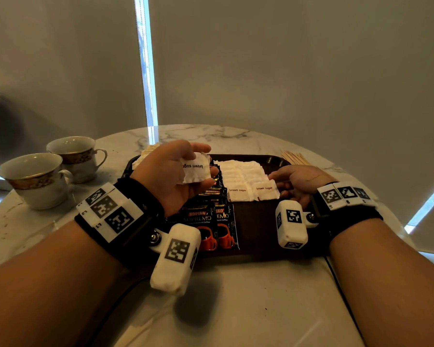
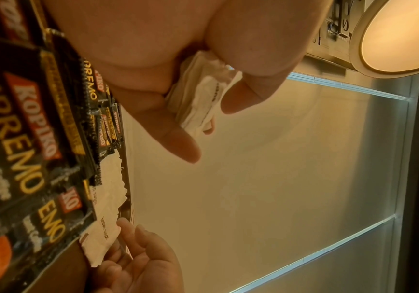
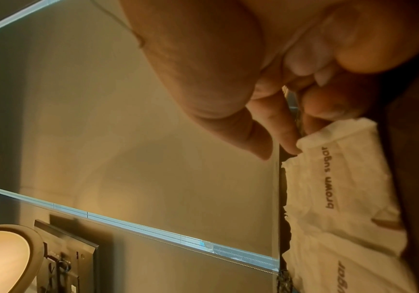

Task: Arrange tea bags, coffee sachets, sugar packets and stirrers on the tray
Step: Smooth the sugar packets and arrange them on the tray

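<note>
My left hand hovers over the dark tray and grips a small stack of white brown sugar packets between thumb and fingers; the left wrist view shows the stack edge-on. Black Kopiko coffee sachets lie overlapped along the tray's left side. Rows of sugar packets fill the tray's middle. My right hand rests low on the tray, its fingertips touching the edge of the nearest laid packet without pinching it. Wooden stirrers lie beyond the tray's far right corner.
Two gold-banded cups stand on the marble table left of the tray. Cream-coloured packets, perhaps tea bags, sit at the tray's far left corner. A wall and blinds close the far side.
</note>
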A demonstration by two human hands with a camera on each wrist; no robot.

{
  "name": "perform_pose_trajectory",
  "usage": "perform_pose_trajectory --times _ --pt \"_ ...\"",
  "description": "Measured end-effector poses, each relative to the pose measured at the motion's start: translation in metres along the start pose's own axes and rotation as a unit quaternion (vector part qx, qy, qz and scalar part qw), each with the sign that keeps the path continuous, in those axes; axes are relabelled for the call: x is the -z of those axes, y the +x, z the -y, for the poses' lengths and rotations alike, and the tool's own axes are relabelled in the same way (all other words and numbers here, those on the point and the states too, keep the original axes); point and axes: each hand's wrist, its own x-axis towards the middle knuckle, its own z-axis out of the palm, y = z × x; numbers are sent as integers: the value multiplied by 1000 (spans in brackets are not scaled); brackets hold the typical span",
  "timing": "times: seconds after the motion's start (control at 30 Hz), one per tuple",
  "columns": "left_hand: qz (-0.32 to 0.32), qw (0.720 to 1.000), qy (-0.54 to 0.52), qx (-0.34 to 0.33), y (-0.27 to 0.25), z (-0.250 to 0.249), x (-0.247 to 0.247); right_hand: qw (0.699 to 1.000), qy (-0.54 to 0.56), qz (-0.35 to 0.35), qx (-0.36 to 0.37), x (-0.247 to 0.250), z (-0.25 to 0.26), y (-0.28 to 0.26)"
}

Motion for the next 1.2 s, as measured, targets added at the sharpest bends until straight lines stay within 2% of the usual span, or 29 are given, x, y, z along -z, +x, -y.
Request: perform_pose_trajectory --times 0.2,0.33,0.5,0.73,1.07,1.2 --pt "16 1000 -16 16 -1 1 -2 999 33 -24 1 0 1 -4" --pt "25 999 -27 21 0 2 -2 993 90 -41 62 -5 6 -15" --pt "54 998 -28 27 1 4 -1 975 166 47 138 -24 18 -42" --pt "28 1000 -8 4 1 4 -2 951 136 168 220 -62 19 -83" --pt "27 1000 5 -15 4 6 0 951 122 144 243 -72 18 -86" --pt "54 998 -9 -18 5 7 1 952 132 137 239 -72 18 -86"
